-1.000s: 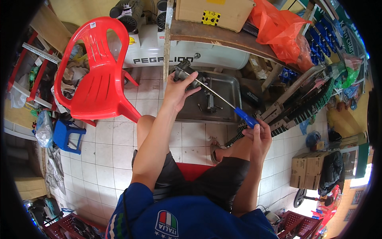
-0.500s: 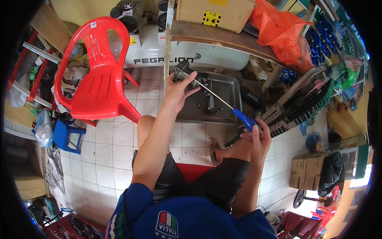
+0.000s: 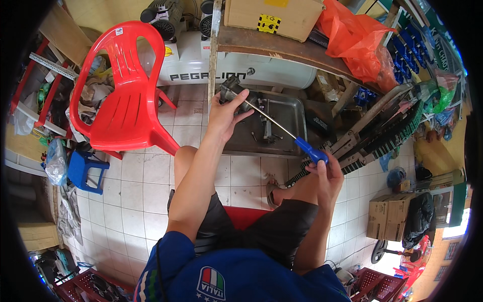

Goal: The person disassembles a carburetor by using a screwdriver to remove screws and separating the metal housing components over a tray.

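Note:
My left hand [image 3: 225,115] grips a dark metal machine part [image 3: 231,86], with the thumb along its near side. A long screwdriver [image 3: 308,148] with a blue handle and a thin steel shaft slants down to the right. Its tip meets the part beside my left thumb; the exact contact is hidden. My right hand [image 3: 328,175] holds the end of the blue handle in its fingertips. Under the part lies a shallow metal tray [image 3: 303,117] with several dark metal pieces in it.
A red plastic chair [image 3: 118,113] stands at the left, a small blue stool [image 3: 86,171] beyond it. A wooden shelf [image 3: 271,46] with a cardboard box [image 3: 274,17] and an orange bag [image 3: 352,40] overhangs the far side. A grey tank [image 3: 186,63] lies behind the tray.
My right hand's fingers have shifted slightly round the end of the screwdriver handle. My left hand and the metal part stay in place.

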The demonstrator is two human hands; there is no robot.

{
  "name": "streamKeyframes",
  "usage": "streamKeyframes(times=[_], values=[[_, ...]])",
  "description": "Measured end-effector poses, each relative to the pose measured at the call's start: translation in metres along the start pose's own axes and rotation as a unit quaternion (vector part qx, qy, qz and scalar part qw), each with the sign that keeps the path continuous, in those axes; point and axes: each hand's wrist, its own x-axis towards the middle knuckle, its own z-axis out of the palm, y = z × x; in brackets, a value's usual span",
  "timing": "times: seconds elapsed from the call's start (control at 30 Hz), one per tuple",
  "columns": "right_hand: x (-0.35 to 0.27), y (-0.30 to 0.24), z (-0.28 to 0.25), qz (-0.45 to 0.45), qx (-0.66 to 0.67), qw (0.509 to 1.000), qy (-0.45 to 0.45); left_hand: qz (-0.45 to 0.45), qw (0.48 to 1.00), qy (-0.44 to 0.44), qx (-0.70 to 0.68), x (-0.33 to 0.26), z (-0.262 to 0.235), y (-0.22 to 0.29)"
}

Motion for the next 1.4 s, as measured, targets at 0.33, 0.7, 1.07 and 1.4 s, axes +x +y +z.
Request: streamKeyframes(times=[0.33,0.7,1.07,1.4], values=[[-0.005,-0.013,0.006,0.003,0.006,1.0,-0.027,0.0,1.0,0.005,-0.002,-0.001,0.001,-0.001],[-0.002,-0.003,0.001,0.01,0.03,0.999,-0.002,-0.003,1.0,-0.003,0.011,-0.007,0.008,0.002],[-0.003,-0.007,0.005,0.036,-0.06,0.998,0.001,0.009,1.0,0.009,0.009,-0.003,0.004,0.0],[-0.005,-0.018,0.001,0.069,-0.013,0.995,-0.076,-0.001,0.999,-0.016,0.035,-0.005,0.002,0.004]])
